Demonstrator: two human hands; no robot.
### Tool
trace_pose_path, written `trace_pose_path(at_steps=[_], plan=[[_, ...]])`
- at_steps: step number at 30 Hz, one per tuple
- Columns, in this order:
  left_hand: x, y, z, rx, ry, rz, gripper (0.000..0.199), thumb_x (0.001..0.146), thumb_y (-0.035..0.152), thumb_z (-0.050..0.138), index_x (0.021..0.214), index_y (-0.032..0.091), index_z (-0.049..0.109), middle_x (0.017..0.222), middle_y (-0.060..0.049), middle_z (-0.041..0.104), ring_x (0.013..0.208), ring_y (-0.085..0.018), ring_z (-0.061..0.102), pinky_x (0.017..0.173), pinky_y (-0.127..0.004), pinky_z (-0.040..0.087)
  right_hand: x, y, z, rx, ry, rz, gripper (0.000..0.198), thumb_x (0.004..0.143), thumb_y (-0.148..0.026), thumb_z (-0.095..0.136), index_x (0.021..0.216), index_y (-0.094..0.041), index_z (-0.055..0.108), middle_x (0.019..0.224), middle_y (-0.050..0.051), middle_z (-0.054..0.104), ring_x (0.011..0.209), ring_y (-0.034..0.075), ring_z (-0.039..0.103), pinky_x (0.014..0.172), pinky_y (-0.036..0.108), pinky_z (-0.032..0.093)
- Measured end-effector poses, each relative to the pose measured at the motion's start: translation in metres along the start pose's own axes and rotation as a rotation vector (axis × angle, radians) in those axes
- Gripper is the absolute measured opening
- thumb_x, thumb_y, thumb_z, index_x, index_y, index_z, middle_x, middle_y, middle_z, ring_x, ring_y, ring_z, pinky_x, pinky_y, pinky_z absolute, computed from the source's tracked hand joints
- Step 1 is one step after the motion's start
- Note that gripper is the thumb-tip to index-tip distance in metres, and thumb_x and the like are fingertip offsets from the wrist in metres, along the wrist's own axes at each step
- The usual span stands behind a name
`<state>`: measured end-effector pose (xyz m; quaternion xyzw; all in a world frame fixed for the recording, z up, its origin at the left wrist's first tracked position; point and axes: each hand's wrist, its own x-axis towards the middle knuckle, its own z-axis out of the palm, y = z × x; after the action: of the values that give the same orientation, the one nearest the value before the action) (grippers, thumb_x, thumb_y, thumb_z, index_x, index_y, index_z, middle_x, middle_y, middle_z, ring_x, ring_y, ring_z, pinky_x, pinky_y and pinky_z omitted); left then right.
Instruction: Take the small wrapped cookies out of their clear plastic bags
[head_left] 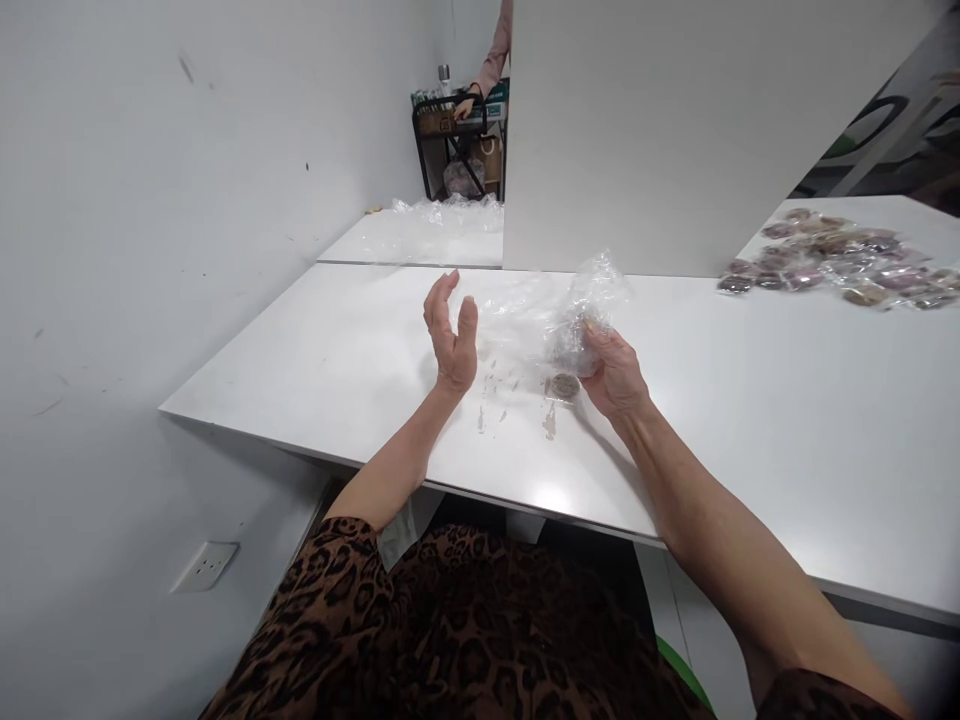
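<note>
My right hand [616,372] is closed on a clear plastic bag [574,340], its thumb and fingers gathered around crumpled film that looks greyish where something may lie inside. Just under that hand, a small dark round object [564,387] rests on the white table [360,370]; its kind I cannot make out. My left hand [452,335] is raised over the table to the left, fingers and thumb apart, with nothing in it. Loose clear film [517,315] spreads between the two hands.
A grey-white panel [637,140] rises behind the table. Several wrapped brownish and purplish pieces [847,262] lie in a pile at the right. More clear film [442,220] sits at the back left, and beyond it a person's hand [466,103] rests on a black cart [421,150].
</note>
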<state>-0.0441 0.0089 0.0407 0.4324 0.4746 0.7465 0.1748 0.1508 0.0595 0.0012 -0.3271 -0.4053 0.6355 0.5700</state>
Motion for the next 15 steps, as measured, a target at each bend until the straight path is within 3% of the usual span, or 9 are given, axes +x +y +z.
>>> trace_pose_path(at_steps=[3,6,8,11,15], plan=[[-0.012,0.016,0.004,0.153,-0.063,0.066,0.031,0.094,0.04,0.07,0.122,0.028,0.072,0.155,-0.007,0.053,0.16,-0.028,0.025,0.126,-0.044,0.028,0.0,0.001,0.001,0.006,0.001,-0.009,0.048,0.062,-0.05,0.093,0.098,-0.026,0.07,0.096,0.001,0.075,0.094,0.024,0.07,0.076,0.038,0.06],[-0.016,0.014,0.01,0.237,-0.243,0.042,0.028,0.085,0.039,0.081,0.111,0.028,0.077,0.142,-0.008,0.062,0.159,-0.033,0.022,0.128,-0.049,0.019,-0.002,0.002,0.004,0.017,-0.01,-0.001,0.048,0.061,-0.048,0.094,0.097,-0.026,0.071,0.095,0.001,0.076,0.092,0.021,0.069,0.079,0.035,0.058],[-0.016,0.005,0.013,0.269,-0.35,0.029,0.025,0.08,0.034,0.085,0.103,0.029,0.078,0.118,-0.008,0.07,0.15,-0.034,0.035,0.129,-0.051,0.01,-0.003,0.003,0.005,0.014,-0.023,0.015,0.048,0.06,-0.048,0.093,0.096,-0.025,0.071,0.093,0.001,0.076,0.091,0.022,0.069,0.079,0.035,0.056],[-0.014,-0.009,0.014,0.327,-0.398,0.035,0.01,0.081,0.03,0.083,0.09,0.03,0.08,0.089,-0.006,0.067,0.126,-0.033,0.052,0.128,-0.051,0.008,-0.002,0.006,0.006,0.026,-0.018,0.058,0.048,0.057,-0.048,0.093,0.091,-0.024,0.068,0.087,0.0,0.074,0.085,0.022,0.068,0.073,0.035,0.054],[-0.016,-0.005,0.013,0.366,-0.334,0.115,0.009,0.084,0.027,0.077,0.091,0.033,0.081,0.114,-0.007,0.068,0.125,-0.032,0.052,0.123,-0.05,0.015,0.0,0.009,0.004,0.066,-0.018,0.14,0.046,0.057,-0.046,0.091,0.088,-0.023,0.066,0.081,-0.001,0.07,0.076,0.019,0.064,0.064,0.032,0.051]])
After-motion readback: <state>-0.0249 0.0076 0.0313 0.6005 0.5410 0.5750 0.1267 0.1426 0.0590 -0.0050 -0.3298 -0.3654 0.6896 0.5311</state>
